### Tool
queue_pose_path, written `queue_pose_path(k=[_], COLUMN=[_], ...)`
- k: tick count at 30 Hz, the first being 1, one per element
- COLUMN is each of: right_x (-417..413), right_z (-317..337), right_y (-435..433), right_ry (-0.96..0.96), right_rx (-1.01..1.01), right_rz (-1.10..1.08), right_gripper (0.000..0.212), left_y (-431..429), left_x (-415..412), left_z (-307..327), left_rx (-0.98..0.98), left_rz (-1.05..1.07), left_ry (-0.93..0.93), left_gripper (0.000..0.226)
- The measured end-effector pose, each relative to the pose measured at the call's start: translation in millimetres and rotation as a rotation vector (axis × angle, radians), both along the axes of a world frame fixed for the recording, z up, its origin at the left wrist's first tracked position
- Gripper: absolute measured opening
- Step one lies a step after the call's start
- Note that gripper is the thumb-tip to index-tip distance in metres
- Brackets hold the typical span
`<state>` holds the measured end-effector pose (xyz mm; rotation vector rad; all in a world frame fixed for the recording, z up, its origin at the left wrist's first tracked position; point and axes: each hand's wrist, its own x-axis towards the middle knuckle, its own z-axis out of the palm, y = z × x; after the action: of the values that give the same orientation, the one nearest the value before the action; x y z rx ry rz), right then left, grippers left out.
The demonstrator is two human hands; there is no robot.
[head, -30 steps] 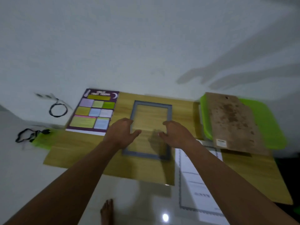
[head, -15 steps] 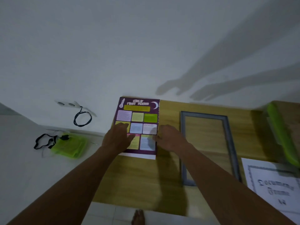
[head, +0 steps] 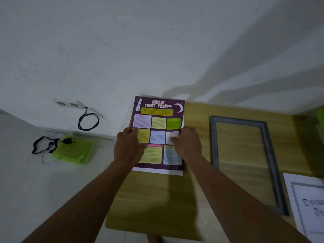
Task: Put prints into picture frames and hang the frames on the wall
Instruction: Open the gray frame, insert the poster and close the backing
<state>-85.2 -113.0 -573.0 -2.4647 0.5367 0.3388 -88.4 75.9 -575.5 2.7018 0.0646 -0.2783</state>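
A purple print [head: 158, 116] with coloured text boxes lies at the far left of a wooden board [head: 192, 190] against the wall. My left hand [head: 128, 148] grips its left edge and my right hand [head: 186, 143] grips its right edge, fingers curled onto the paper. An empty grey picture frame [head: 268, 155] lies flat on the board to the right of the print, apart from both hands. A white certificate print [head: 308, 204] with a dark border sits at the right edge, partly cut off.
A green lid [head: 73, 151] with a black strap lies on the white floor at left. A wall socket [head: 68, 104] with a looped black cable is above it. A green container edge [head: 320, 116] shows at far right. The white wall rises behind the board.
Both hands left the grey frame and moved left onto the purple print. They now hold its two side edges. My view has swung left with them.
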Motion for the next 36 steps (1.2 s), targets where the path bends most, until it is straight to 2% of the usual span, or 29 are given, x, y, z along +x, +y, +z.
queue_pose_path(k=[3,8,10,13,19,24,26,28,31,36], right_x=[2.4,1.6,3.0,3.3,-1.7,-7.1,-9.9,-14.1,-23.2,-47.2], right_z=[-2.9,5.0,8.2,8.9,18.5,27.9,32.9,41.1,57.5,88.4], right_y=[2.2,2.5,1.4,-1.7,-9.2,-14.7,-16.9,-20.3,-28.7,-54.4], right_ry=[-0.037,-0.076,-0.054,-0.048,-0.091,-0.113,-0.11,-0.104,-0.116,-0.167], right_rx=[0.115,0.422,0.527,0.538,0.594,0.636,0.65,0.65,0.655,0.608], right_rz=[-0.074,-0.284,-0.352,-0.314,-0.258,-0.295,-0.322,-0.335,-0.35,-0.347], right_gripper=[0.026,0.039,0.037,0.025,0.023,0.017,0.014,0.012,0.009,0.016], left_y=[-0.4,-2.3,-2.1,-2.3,1.2,1.8,6.6,11.4,7.7,-12.8], left_x=[0.8,0.6,0.0,-1.2,-2.7,-0.2,1.5,1.6,-1.8,-20.8], left_z=[0.0,6.1,6.9,8.9,15.1,32.7,41.9,53.3,75.8,110.2], left_rx=[-0.021,-0.015,-0.02,-0.028,-0.111,-0.348,-0.489,-0.661,-0.814,-0.844], left_rz=[0.001,0.032,0.037,0.039,0.084,0.229,0.348,0.408,0.349,0.169], left_ry=[-0.004,-0.001,-0.007,-0.008,-0.034,-0.04,0.012,0.07,0.151,0.103], left_gripper=[0.05,0.05,0.05,0.053,0.05,0.047,0.052,0.046,0.03,0.021])
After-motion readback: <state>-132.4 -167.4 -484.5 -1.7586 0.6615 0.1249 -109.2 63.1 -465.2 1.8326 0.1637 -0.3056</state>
